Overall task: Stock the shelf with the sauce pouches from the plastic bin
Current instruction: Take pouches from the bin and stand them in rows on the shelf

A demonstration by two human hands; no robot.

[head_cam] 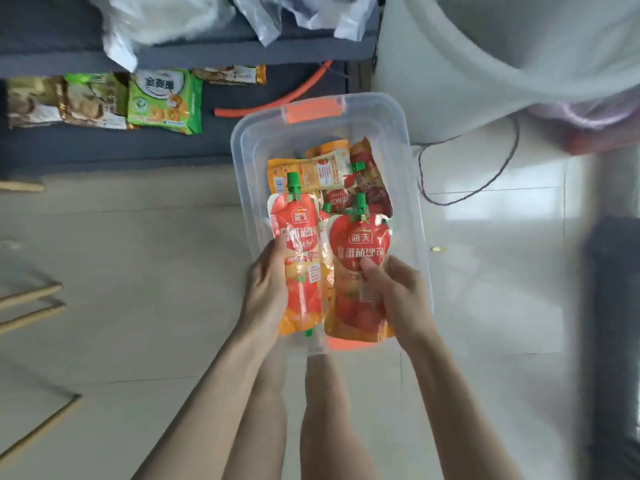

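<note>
Left hand point(266, 282): fingers curled round the lower half of the left pouch point(298, 230), thumb on its front.
Right hand point(398, 292): grips the right pouch point(360, 237), thumb pressed on the printed face, fingers behind.
Pouches held: red-orange tomato sauce spout pouches, side by side over the near end of the plastic bin point(239, 140), edges just about touching.
Second cap: a green cap pokes out below the left pouch. It could be another pouch stacked behind; cannot tell.
Long axis: both run away from the person, green caps at the far end, roughly in line with the bin's length.
Loose pouches point(329, 171): several more lie flat in the far half of the bin, overlapping, caps at mixed angles.
Bin: clear, on the pale floor, orange latch point(313, 110) at its far end.
Shelf point(104, 147): dark blue-grey, ahead and to the left of the bin – snack packets point(162, 102) on the low level, plastic bags point(156, 19) on the one above.
Key relation: the shelf lies up-left of both hands, so the left hand is nearer – the right would have to cross over the bin.
Step, as judged: pouches lifted clear, carry to the shelf next.
Risk: slick film and a low grip, so the top could flop over.
</note>
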